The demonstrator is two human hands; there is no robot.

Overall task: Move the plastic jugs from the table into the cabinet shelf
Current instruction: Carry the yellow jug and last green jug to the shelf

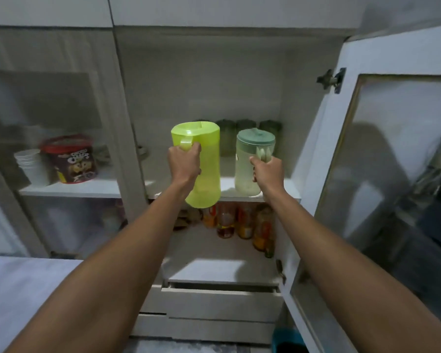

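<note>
My left hand (185,163) grips the handle of a lime-green plastic jug (206,164) with a matching lid. The jug hangs in front of the cabinet shelf (229,183), its base just below the shelf's front edge. My right hand (266,171) grips the handle of a pale translucent jug (246,169) with a teal lid. That jug stands upright with its base on or just above the shelf near the front edge.
Several dark green cups (247,128) line the back of the shelf. Bottles (239,222) stand on the shelf below. The right glass door (382,174) is swung open. Behind the shut left glass door (49,123) are a red tub (71,159) and white cups (32,165). Drawers (222,304) sit below.
</note>
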